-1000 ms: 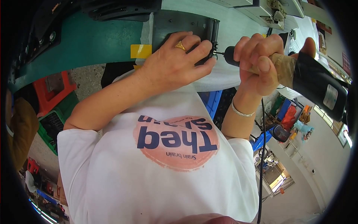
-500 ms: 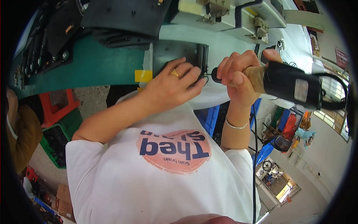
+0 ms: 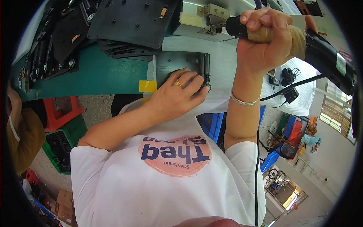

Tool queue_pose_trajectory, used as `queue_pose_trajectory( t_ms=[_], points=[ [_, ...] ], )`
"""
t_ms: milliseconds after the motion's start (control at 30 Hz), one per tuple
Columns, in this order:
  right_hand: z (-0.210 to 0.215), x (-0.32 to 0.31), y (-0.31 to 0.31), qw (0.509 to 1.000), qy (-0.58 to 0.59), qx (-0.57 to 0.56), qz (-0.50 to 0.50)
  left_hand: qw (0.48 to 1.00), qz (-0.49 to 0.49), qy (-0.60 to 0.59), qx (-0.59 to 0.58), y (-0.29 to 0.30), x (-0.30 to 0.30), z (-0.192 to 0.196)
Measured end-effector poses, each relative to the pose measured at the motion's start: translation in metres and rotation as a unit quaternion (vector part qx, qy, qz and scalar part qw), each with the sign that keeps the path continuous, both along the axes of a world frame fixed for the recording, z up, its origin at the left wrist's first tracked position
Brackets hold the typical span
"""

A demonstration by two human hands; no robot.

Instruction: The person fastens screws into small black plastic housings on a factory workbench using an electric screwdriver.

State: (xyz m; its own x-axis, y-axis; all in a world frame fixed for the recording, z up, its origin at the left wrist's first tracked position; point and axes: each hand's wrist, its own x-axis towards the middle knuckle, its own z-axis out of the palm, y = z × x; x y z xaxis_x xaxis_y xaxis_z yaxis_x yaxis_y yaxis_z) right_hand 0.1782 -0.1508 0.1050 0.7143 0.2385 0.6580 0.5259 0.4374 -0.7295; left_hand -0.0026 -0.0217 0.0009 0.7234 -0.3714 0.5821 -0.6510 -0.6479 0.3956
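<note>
My right hand (image 3: 270, 38) is wrapped round an electric screwdriver (image 3: 321, 53), a black body with tan tape about its grip. The screwdriver lies nearly level, and its black nose is at the metal front of a pale box-shaped device (image 3: 198, 27) at the back. Whether the bit touches the device, I cannot tell. My left hand (image 3: 177, 89), with a gold ring, rests on a dark rectangular panel (image 3: 177, 60). Its fingers are apart and bent, near the raised bar along the panel's right side. They hide the panel's near part.
Stacked black panels (image 3: 128, 26) lie at the back left on the green mat (image 3: 113, 79). Yellow tape (image 3: 147, 86) marks the mat's edge. A black cable (image 3: 295, 84) hangs from the screwdriver. Below the table's left side are a red stool (image 3: 62, 113) and a green crate (image 3: 56, 151). Another person's sleeve (image 3: 28, 140) shows at far left.
My right hand has lifted the screwdriver off the panel's right edge and carried it up and away to the pale device. My left hand has stayed on the panel.
</note>
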Motion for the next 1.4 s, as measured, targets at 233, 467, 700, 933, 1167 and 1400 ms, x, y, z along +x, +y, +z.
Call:
queue_pose_trajectory(
  t_ms=[233,467,700,933,1167,1400],
  points=[
    [-0.005,0.002,0.006,0.999,-0.021,0.006,-0.037,1.0,-0.003,0.011,-0.002,0.001,0.0,0.0],
    [-0.001,0.004,0.004,0.999,-0.021,-0.013,-0.022,1.0,0.0,0.006,-0.003,0.0,0.0,-0.001],
    [0.011,-0.016,0.027,0.993,0.003,0.007,-0.122,1.0,0.012,-0.001,-0.004,0.0,0.0,-0.003],
    [0.023,-0.01,0.045,0.986,0.135,0.076,0.067,1.0,0.009,-0.004,-0.023,0.001,0.0,-0.007],
    [0.02,-0.003,0.027,0.998,0.042,-0.023,-0.042,0.995,-0.012,0.016,-0.097,0.004,0.003,-0.009],
    [0.011,-0.057,-0.018,0.994,0.1,0.03,-0.043,0.997,-0.016,0.008,-0.08,0.007,0.003,-0.011]
  ],
)
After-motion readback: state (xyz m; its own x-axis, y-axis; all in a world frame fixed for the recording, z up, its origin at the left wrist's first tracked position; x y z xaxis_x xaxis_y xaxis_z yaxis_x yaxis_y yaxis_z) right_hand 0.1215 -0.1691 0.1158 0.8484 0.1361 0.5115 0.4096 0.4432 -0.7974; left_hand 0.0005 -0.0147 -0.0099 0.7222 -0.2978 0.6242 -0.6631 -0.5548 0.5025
